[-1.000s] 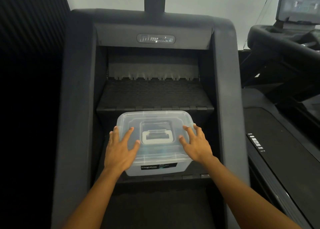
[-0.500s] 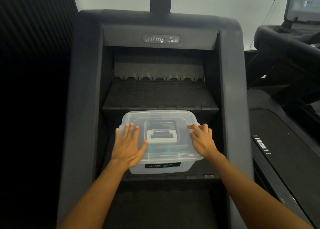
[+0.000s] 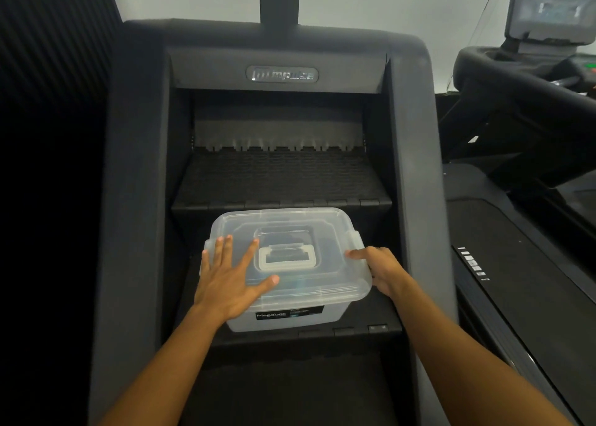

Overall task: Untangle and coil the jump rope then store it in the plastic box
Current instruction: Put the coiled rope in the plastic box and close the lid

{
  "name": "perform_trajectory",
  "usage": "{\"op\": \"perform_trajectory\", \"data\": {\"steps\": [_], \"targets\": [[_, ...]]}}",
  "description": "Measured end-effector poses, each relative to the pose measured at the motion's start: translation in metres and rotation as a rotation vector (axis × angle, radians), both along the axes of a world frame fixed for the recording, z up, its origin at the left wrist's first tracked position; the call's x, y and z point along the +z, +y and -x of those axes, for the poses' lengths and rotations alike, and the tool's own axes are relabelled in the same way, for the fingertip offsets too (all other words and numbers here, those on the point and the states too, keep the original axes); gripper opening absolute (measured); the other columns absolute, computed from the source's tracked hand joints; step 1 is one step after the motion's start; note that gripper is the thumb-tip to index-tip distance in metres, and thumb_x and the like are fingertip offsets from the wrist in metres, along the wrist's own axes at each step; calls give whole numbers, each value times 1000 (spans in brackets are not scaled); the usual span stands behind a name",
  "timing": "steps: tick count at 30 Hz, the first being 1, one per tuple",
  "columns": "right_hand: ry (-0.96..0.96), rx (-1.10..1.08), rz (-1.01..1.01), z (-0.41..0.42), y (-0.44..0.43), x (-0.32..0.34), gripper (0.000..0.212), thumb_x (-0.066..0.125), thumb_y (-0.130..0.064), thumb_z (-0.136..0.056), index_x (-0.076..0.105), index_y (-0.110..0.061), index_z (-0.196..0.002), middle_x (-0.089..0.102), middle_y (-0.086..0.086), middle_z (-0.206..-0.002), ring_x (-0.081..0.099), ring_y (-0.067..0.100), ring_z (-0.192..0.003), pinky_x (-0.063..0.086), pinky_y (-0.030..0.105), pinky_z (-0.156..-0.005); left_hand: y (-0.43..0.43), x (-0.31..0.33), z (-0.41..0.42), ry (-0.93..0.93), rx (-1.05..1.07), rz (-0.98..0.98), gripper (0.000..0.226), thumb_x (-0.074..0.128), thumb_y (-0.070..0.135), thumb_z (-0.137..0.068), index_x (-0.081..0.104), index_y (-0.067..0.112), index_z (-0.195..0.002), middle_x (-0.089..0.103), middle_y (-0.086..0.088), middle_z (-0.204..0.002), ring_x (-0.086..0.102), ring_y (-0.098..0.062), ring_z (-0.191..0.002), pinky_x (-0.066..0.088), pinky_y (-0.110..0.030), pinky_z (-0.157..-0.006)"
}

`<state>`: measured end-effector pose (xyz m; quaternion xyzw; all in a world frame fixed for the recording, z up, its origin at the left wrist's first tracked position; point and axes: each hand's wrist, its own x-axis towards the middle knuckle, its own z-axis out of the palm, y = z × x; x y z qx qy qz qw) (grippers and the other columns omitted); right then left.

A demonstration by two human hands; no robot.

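Observation:
A clear plastic box [image 3: 290,225] with its lid on stands on the lower step [image 3: 374,316] of a black stair-climbing machine. The lid has a white fold-down handle [image 3: 285,258]. My left hand [image 3: 230,280] lies flat on the lid's left half with fingers spread. My right hand [image 3: 383,269] clasps the lid's right rim, one finger on top and the rest curled beside and under the edge. The jump rope cannot be made out through the cloudy plastic; only a faint bluish smudge shows inside.
The machine's tall side walls [image 3: 135,200] close in the step on both sides. Just behind the box, a higher ribbed step [image 3: 280,177] rises. A treadmill deck [image 3: 522,280] and its console [image 3: 548,9] stand to the right.
My right hand slid from the top of the lid to its right rim and curled over the edge. My left hand stayed flat on the lid. The box has not moved on the step.

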<state>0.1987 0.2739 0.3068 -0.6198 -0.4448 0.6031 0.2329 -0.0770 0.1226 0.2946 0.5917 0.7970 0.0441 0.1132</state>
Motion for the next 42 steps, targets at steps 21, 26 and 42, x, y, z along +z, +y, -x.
{"op": "perform_trajectory", "data": {"steps": [21, 26, 42], "targets": [[-510, 30, -430, 23, -14, 3, 29, 71, -18, -91, 67, -10, -118, 70, 8, -104, 67, 20, -86, 61, 42, -83, 1, -7, 1, 25, 5, -64, 95, 19, 91, -78, -17, 46, -153, -25, -12, -165, -29, -28, -149, -15, -51, -121], [-641, 188, -481, 28, -24, -3, 55, 47, -30, -105, 32, -4, -151, 45, 16, -148, 61, 31, -119, 57, 43, -95, -1, -8, 1, 23, -1, -64, 93, 19, 90, -80, -15, 45, -154, -25, -11, -165, -29, -27, -149, -18, -48, -119], [-685, 232, -463, 31, -22, -11, 59, 36, -30, -108, 16, -4, -157, 42, 19, -149, 56, 36, -122, 51, 47, -95, 10, 9, 33, -908, 658, -381, 98, 72, 28, -76, 17, 31, -157, 36, -9, -152, 49, -32, -130, 48, -52, -103]]}}
